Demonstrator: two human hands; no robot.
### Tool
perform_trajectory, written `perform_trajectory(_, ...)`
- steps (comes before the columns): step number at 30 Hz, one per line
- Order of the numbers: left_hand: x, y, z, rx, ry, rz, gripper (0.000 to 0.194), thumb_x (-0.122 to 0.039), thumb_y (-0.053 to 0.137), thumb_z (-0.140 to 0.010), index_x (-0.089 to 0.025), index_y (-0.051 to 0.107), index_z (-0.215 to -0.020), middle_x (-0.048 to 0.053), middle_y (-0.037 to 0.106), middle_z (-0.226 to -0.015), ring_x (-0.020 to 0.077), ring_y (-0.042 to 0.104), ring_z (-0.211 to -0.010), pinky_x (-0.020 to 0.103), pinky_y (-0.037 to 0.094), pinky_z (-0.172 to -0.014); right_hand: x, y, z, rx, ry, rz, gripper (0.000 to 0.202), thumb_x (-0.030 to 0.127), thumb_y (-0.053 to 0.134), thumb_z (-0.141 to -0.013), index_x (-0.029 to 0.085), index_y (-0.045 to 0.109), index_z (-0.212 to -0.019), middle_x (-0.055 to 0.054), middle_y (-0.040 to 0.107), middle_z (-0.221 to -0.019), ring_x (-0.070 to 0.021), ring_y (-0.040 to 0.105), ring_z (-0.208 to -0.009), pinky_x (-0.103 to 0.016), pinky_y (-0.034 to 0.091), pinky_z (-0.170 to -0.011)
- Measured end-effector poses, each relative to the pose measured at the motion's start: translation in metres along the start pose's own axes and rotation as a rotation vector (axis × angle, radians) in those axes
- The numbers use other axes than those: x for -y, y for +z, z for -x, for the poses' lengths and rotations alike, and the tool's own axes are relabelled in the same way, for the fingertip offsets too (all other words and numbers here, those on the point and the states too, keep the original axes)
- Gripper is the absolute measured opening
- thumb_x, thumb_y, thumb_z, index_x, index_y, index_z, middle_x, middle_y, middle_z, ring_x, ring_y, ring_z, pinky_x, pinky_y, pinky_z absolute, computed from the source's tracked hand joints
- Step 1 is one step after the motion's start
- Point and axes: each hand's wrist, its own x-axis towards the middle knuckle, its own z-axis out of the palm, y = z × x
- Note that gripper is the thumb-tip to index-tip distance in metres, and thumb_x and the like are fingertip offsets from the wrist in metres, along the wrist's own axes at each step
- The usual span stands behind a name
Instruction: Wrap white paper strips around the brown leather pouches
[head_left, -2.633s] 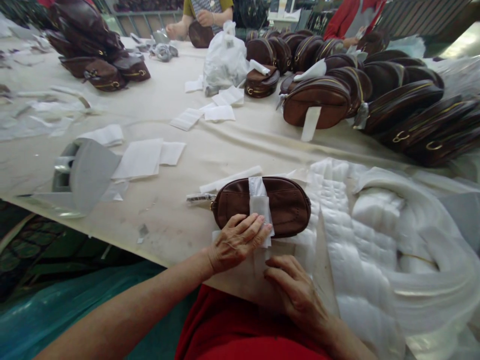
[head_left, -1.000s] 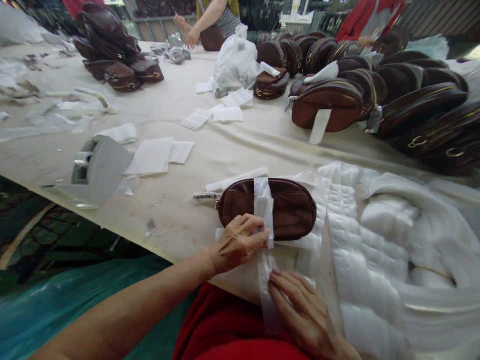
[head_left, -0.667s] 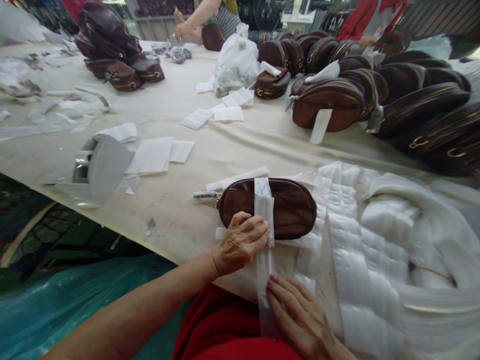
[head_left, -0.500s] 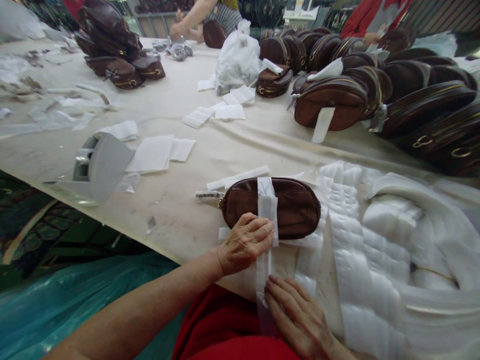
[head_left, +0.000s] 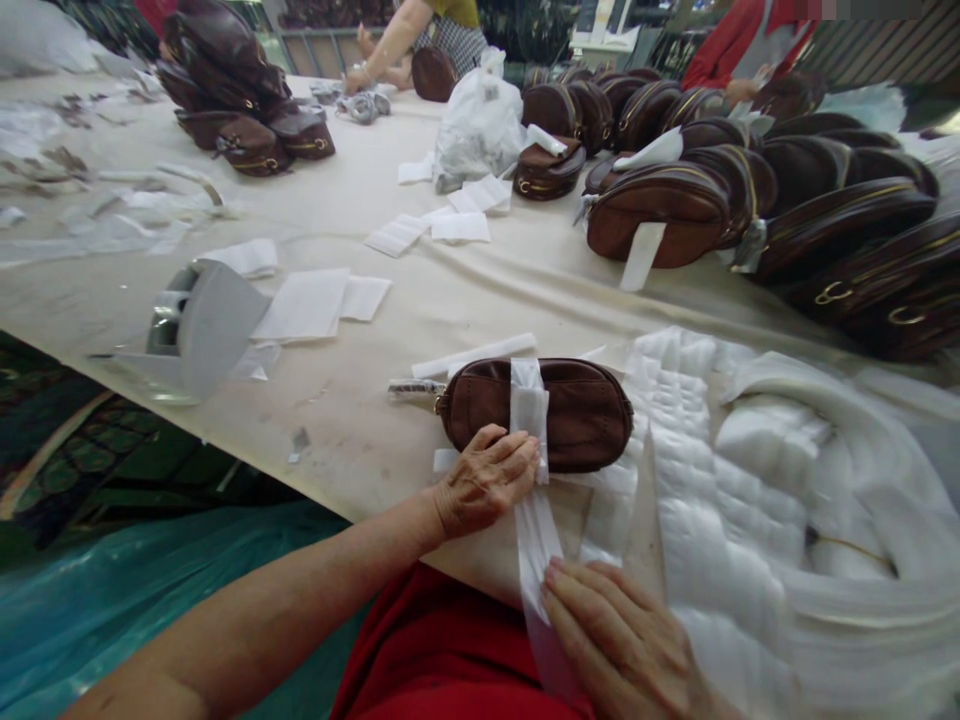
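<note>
At the tabletop (head_left: 352, 430), right hand (head_left: 622, 630) now sits farther from bag (head_left: 585, 415).

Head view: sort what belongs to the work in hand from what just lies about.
In hand:
nearest brown bag
white strip across it
left hand, on that strip
right hand, at the lower white strip

Seemingly just lying about:
grey dispenser-like holder
white sheets beside it
filled plastic bag
heaped brown bags, upper left

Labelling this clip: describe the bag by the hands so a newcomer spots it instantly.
On the pale table, beside the coiled white wrap, lies a dark brown oval bag. A white strip crosses its middle, with the left hand on it. Unlike the piled bags beyond, it lies apart.
</note>
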Motion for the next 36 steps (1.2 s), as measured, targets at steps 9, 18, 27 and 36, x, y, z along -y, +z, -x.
perform_trajectory(9,0.002,-0.005,0.004,0.081,-0.024,0.117,0.025,-0.01,0.042,-0.089,-0.006,0.056,-0.109,0.014,0.061,-0.114,0.023,0.053,-0.112,0.036,0.046,-0.091,-0.057,-0.028,-0.063,-0.054,-0.112,-0.024,0.023,0.007,0.043,-0.089,0.014,0.065,-0.095,-0.008,0.07,-0.091,-0.0163,0.065,-0.091,-0.03,0.052,-0.085)
perform_trajectory(18,0.001,-0.007,0.002,0.04,-0.152,0.345,0.027,-0.014,0.044,-0.075,-0.006,0.058,-0.096,0.017,0.061,-0.105,0.0265,0.055,-0.108,0.037,0.052,-0.087,-0.126,0.029,-0.101,-0.117,0.07,-0.066,0.018,0.013,0.051,-0.089,0.019,0.067,-0.083,-0.004,0.068,-0.083,-0.0126,0.061,-0.074,-0.026,0.047,-0.068)
perform_trajectory(27,0.004,-0.005,0.004,0.038,-0.129,0.325,0.024,-0.016,0.046,-0.076,-0.002,0.062,-0.087,0.021,0.063,-0.104,0.0331,0.057,-0.107,0.042,0.054,-0.086,-0.141,0.071,-0.095,0.002,0.441,-0.266,0.023,0.034,0.059,-0.087,0.02,0.068,-0.071,-0.003,0.061,-0.077,-0.0155,0.057,-0.075,-0.028,0.047,-0.07)
perform_trajectory(36,0.007,-0.021,-0.014,-0.073,-0.224,0.372,0.012,-0.005,0.048,-0.082,-0.009,0.059,-0.084,0.011,0.064,-0.084,0.0187,0.06,-0.089,0.031,0.054,-0.085,-0.142,0.077,-0.092,-0.017,0.487,-0.317,0.022,0.032,0.058,-0.086,0.02,0.067,-0.07,-0.003,0.062,-0.077,-0.0159,0.058,-0.074,-0.03,0.047,-0.07)
